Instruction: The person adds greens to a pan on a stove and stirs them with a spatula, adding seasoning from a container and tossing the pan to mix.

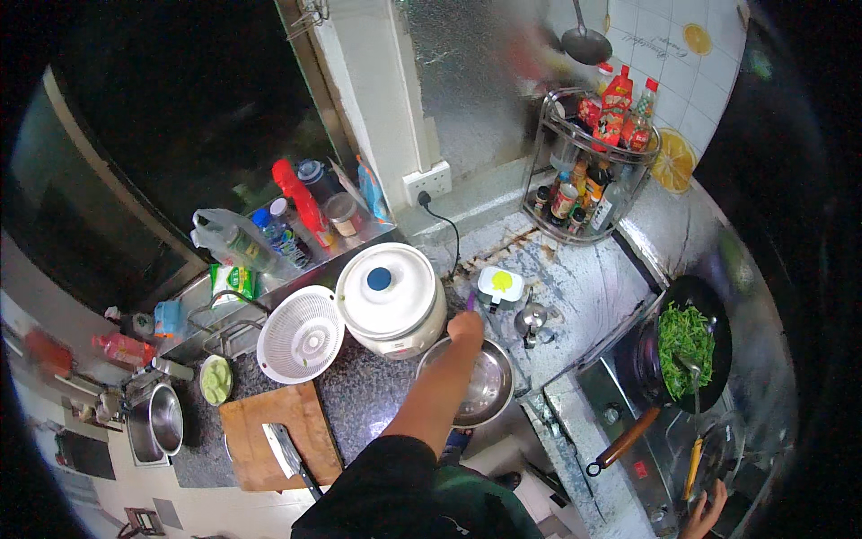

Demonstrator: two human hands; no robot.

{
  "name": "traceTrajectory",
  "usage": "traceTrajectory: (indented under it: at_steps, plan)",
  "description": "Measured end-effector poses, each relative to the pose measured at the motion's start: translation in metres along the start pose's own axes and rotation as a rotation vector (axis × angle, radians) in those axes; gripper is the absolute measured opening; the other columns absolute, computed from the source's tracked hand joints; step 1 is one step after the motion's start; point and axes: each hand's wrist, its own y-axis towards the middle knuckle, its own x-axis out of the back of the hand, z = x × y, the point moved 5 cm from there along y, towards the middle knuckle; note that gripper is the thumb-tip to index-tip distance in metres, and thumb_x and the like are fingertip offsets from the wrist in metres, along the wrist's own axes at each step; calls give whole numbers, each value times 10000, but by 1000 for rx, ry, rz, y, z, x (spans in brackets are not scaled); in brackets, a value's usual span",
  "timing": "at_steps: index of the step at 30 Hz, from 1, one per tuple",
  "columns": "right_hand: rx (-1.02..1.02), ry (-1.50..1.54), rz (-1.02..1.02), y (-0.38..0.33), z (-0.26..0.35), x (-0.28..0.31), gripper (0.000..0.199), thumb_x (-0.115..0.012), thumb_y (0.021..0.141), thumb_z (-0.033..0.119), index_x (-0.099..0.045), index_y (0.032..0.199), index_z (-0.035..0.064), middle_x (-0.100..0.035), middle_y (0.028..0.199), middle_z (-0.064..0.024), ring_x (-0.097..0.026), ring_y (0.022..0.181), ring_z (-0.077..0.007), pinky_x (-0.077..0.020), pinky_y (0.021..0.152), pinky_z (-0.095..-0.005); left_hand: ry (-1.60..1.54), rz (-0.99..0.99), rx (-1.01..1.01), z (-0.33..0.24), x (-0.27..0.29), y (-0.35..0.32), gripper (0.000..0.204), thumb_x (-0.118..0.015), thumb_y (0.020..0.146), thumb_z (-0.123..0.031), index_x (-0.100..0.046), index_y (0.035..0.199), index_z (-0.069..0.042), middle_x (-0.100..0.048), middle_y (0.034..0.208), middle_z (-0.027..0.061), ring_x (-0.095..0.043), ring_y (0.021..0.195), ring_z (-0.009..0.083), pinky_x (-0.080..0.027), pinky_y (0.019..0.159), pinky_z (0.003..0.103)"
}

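Observation:
My left hand (465, 327) is closed above the far rim of a steel bowl (496, 375), my forearm crossing over the bowl. A slim purple piece (471, 300) shows at its fingertips; what the fingers hold is mostly hidden. Just beyond are a small white container (499, 286) with a yellow-green mark and a shiny metal pot-like vessel (531, 318). At the lower right edge, my right hand (708, 514) has its fingers apart, near the yellow handle (693, 469) of a spatula and a glass lid (716, 449). The spatula's metal end rests in chopped greens (684, 346) inside a dark wok (639, 359).
A white cooker (400, 328) and white colander (303, 334) stand left of the bowl. A cleaver (285, 451) lies on a wooden board (247, 427) near sliced green vegetable (215, 380). A metal rack (543, 144) holds bottles. The wok's wooden handle (626, 440) juts toward me.

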Motion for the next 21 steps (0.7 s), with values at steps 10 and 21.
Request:
traceTrajectory:
  at_steps: [10, 21]
  plan:
    - [282, -36, -8, 9, -10, -6, 202, -599, 861, 142, -597, 997, -6, -604, 878, -124, -595, 816, -271, -492, 702, -372, 107, -199, -207, -15, 125, -131, 168, -506, 790, -139, -626, 859, -44, -669, 825, 136, -669, 727, 273, -521, 582, 405]
    - [-1135, 1692, 1482, -150, 244, -399, 725, -589, 788, 547, -400, 1265, 35, -501, 1196, -143, -509, 1040, -230, -408, 880, -378, 315, -499, -326, 31, 242, -244, 172, -501, 765, -103, -542, 924, -56, -615, 773, 132, -631, 667, 296, -497, 546, 398]
